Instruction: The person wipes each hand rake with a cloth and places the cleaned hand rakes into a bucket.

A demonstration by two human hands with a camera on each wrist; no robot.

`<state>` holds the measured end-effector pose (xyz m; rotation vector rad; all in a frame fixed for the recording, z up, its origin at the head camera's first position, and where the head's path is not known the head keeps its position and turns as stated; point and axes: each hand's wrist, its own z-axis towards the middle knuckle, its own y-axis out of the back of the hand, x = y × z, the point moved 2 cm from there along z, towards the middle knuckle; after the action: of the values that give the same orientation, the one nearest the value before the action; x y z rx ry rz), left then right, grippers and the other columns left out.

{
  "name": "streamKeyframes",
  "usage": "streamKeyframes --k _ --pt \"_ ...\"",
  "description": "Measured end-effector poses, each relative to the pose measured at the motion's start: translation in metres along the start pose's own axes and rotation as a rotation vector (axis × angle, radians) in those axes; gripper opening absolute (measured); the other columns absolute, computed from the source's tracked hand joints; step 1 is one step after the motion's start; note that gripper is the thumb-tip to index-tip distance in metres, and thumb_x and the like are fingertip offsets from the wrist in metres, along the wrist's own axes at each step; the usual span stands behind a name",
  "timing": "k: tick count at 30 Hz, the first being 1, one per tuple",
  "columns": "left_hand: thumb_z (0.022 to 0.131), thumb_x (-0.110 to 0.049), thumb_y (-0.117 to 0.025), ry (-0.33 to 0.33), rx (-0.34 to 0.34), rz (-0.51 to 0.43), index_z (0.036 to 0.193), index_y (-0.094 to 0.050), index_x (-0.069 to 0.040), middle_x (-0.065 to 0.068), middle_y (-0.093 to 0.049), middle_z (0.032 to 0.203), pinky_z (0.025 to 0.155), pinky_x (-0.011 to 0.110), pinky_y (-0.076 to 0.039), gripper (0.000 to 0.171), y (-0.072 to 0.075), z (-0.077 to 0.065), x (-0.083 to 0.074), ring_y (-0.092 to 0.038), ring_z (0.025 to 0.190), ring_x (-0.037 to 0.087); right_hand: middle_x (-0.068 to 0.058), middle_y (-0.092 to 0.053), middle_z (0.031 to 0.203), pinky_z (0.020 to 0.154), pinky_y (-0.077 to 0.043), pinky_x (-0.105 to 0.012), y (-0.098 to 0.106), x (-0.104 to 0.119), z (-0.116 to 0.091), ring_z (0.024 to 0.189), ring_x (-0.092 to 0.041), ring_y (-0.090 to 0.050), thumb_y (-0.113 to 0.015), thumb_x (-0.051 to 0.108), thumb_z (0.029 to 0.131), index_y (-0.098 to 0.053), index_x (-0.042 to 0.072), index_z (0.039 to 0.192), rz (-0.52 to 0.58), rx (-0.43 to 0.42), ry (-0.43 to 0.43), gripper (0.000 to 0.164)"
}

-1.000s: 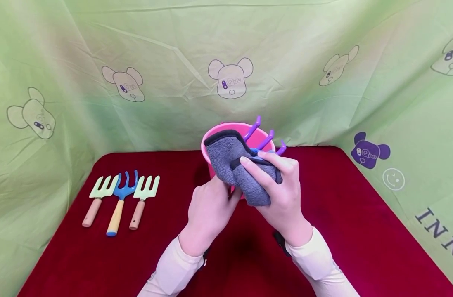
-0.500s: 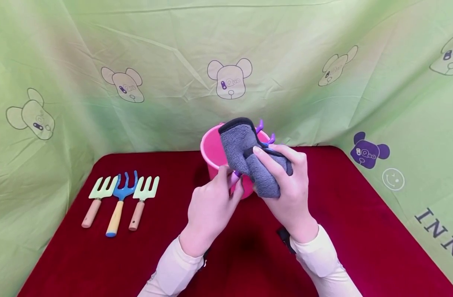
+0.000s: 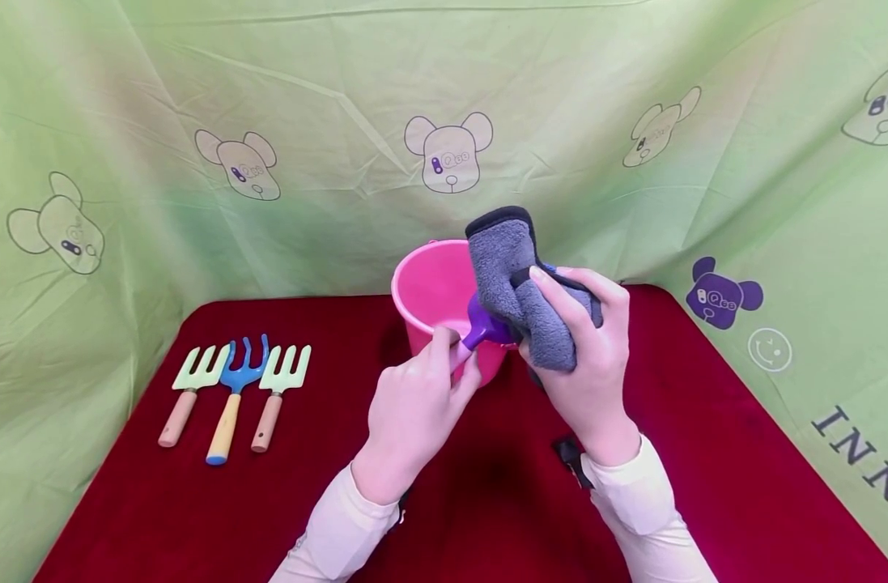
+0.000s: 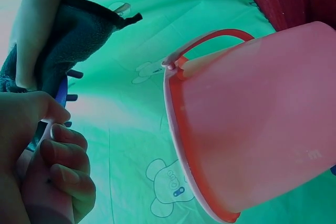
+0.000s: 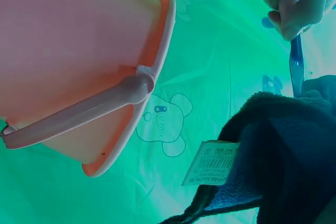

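Note:
My left hand [image 3: 414, 409] grips the pinkish handle [image 4: 50, 192] of a purple hand rake [image 3: 482, 322]. Over the rake's head lies a folded grey towel [image 3: 549, 328] with dark edging, held by my right hand [image 3: 592, 376] with thumb and fingers around it. The towel hides most of the tines in the head view; a few tips [image 4: 74, 74] stick out past it in the left wrist view. A white label [image 5: 212, 162] hangs from the towel's edge. Behind the rake stands a pink bucket [image 3: 425, 287], overlapped by the tool and towel in the head view.
To the left, on the red tablecloth [image 3: 327, 510], lie two pale green hand forks [image 3: 201, 368] [image 3: 286, 369] with a blue hand rake [image 3: 244, 371] between them. A green printed curtain [image 3: 327, 162] encloses the back and sides. The bucket's handle [image 5: 79, 111] hangs against its side.
My right hand and the towel have moved right and up along the rake, away from my left hand. The purple neck now shows, and the tines are covered. My left hand has stayed nearly still.

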<state>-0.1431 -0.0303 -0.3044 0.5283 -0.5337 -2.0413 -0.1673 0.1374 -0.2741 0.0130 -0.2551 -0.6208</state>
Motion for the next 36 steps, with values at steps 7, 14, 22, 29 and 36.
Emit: streamKeyframes --k 7,14,22,29,36 --pt "0.082 -0.021 -0.065 -0.01 -0.006 0.007 0.087 -0.06 -0.006 -0.004 -0.053 0.046 0.029 0.025 -0.036 0.016 -0.001 0.0 0.0 -0.034 0.033 0.009 -0.035 -0.056 0.113 0.096 -0.048 -0.029 0.002 -0.002 0.002 0.108 -0.038 -0.057 -0.073 0.008 0.068 -0.072 0.001 0.108 -0.018 -0.018 -0.04 0.041" --pt "0.084 -0.022 -0.063 -0.011 0.017 0.018 0.086 -0.058 -0.007 -0.003 -0.051 0.045 0.028 0.026 -0.035 0.016 -0.001 0.0 0.001 -0.034 0.032 0.01 -0.036 -0.055 0.114 0.096 -0.046 -0.029 0.005 -0.003 0.005 0.11 -0.036 -0.056 -0.069 0.01 0.069 -0.072 -0.002 0.109 -0.007 -0.012 -0.081 0.042" --pt "0.081 -0.022 -0.063 -0.003 0.018 0.044 0.081 -0.055 -0.007 -0.003 -0.041 0.041 0.029 0.024 -0.03 0.016 -0.002 0.0 0.001 -0.028 0.032 0.01 -0.036 -0.055 0.116 0.097 -0.045 -0.028 0.009 -0.008 0.006 0.112 -0.034 -0.055 -0.07 0.011 0.069 -0.071 -0.002 0.111 0.004 -0.007 -0.129 0.044" --pt "0.081 -0.023 -0.063 -0.017 0.014 0.071 0.082 -0.058 -0.007 -0.003 -0.042 0.041 0.029 0.023 -0.028 0.016 -0.004 -0.001 0.002 -0.027 0.032 0.01 -0.035 -0.054 0.118 0.095 -0.045 -0.028 0.011 -0.013 0.008 0.113 -0.031 -0.055 -0.071 0.009 0.07 -0.071 0.0 0.113 -0.014 -0.012 -0.166 0.044" --pt "0.08 -0.023 -0.063 -0.025 0.012 0.083 0.078 -0.054 -0.008 -0.003 -0.04 0.039 0.032 0.022 -0.019 0.017 -0.005 -0.001 0.002 -0.023 0.034 0.01 -0.035 -0.054 0.118 0.094 -0.045 -0.03 0.013 -0.019 0.009 0.113 -0.03 -0.054 -0.07 0.007 0.07 -0.071 0.001 0.113 -0.024 -0.024 -0.19 0.044"
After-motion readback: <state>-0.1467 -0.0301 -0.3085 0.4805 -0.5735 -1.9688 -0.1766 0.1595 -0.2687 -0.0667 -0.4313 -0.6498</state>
